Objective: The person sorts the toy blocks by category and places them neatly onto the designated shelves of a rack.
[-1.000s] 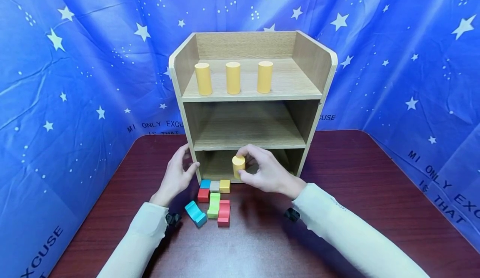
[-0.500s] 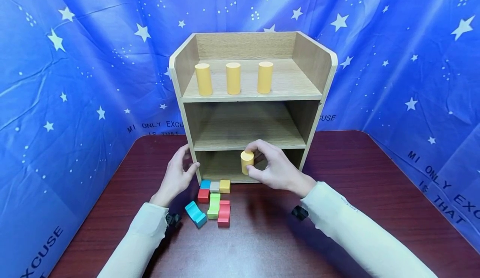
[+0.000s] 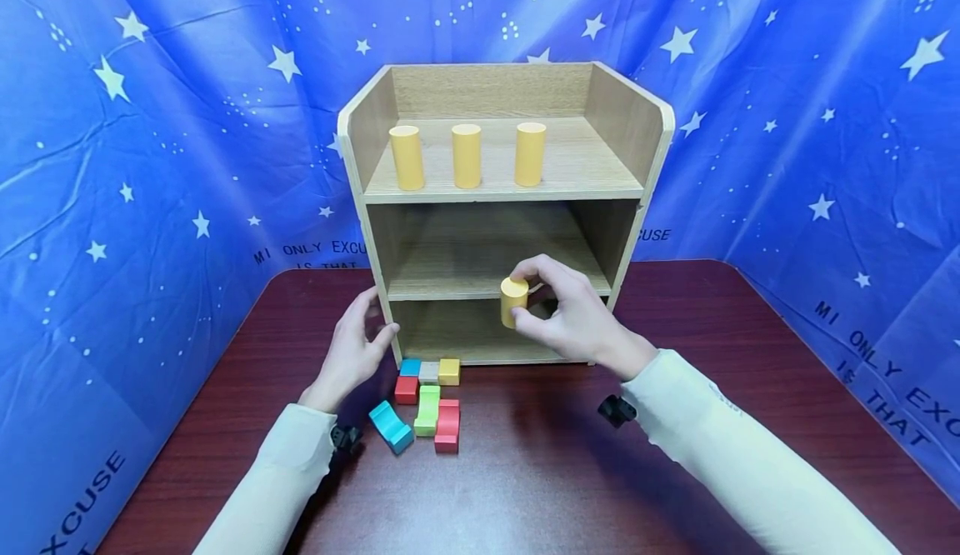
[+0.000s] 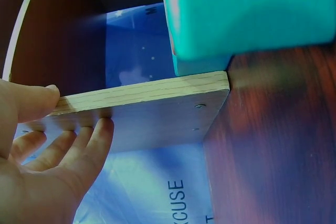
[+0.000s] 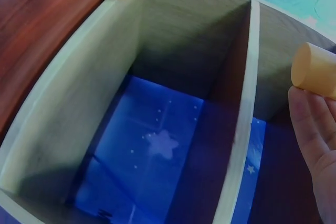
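Note:
My right hand (image 3: 573, 317) pinches a yellow cylinder block (image 3: 512, 312) between thumb and fingers. It is upright, in front of the lower part of a wooden shelf unit (image 3: 495, 197). From the right wrist, the cylinder block (image 5: 320, 69) shows beside the middle board, fingers against its side. My left hand (image 3: 348, 355) grips the unit's left side panel; in the left wrist view the thumb lies at the panel's front edge (image 4: 142, 92) and the fingers press its outer face. Three more yellow cylinders (image 3: 467, 157) stand in a row on the top shelf.
At the unit's front left lie small cubes, among them a red cube (image 3: 407, 389) and a yellow cube (image 3: 449, 372). Nearer are curved blocks: teal (image 3: 391, 427), green (image 3: 427, 412) and pink-red (image 3: 447, 427). A blue starry curtain (image 3: 187, 122) surrounds the dark red table (image 3: 525, 488).
My right hand has moved up and to the right with the yellow cylinder block, from the bottom compartment's opening to the middle board's height. The left hand has stayed on the side panel.

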`<state>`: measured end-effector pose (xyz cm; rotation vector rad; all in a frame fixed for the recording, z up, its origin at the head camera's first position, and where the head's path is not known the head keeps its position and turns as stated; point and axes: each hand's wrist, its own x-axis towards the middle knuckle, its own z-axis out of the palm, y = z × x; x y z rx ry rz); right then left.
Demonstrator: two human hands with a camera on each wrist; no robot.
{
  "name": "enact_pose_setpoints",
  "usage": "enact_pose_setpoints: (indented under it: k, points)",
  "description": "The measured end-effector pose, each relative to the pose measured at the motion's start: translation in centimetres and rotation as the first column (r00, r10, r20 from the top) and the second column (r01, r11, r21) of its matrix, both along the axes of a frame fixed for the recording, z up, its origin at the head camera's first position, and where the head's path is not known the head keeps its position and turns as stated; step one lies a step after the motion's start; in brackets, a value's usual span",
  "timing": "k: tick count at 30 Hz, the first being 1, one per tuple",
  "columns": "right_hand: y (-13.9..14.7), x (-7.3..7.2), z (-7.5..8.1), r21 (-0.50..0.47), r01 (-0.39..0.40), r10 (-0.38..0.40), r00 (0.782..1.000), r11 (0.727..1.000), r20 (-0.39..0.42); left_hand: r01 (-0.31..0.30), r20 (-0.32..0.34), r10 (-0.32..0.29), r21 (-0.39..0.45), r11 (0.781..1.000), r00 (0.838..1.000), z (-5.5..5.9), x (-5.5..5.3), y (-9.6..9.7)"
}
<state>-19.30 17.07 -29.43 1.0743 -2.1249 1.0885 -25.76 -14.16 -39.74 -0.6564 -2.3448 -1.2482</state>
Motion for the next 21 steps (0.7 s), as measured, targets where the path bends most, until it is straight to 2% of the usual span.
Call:
enact_pose_setpoints:
  k: [4, 8, 21]
  points:
    - [0.4, 0.1, 0.7, -0.019, 0.018, -0.019, 1.000, 1.000, -0.008, -0.002, -0.001, 0.002, -0.006, 1.000, 1.000, 0.0, 0.0, 0.0]
    - [1.3, -0.4, 0.9, -0.036, 0.009, -0.010, 0.999, 0.999, -0.035, -0.003, 0.001, 0.003, -0.009, 1.000, 1.000, 0.0, 0.0, 0.0]
    - [2.8, -0.3, 4.2, -0.086, 0.038, -0.050, 0.989, 0.996, -0.140, -0.001, 0.010, 0.002, -0.009, 1.000, 1.000, 0.1, 0.1, 0.0]
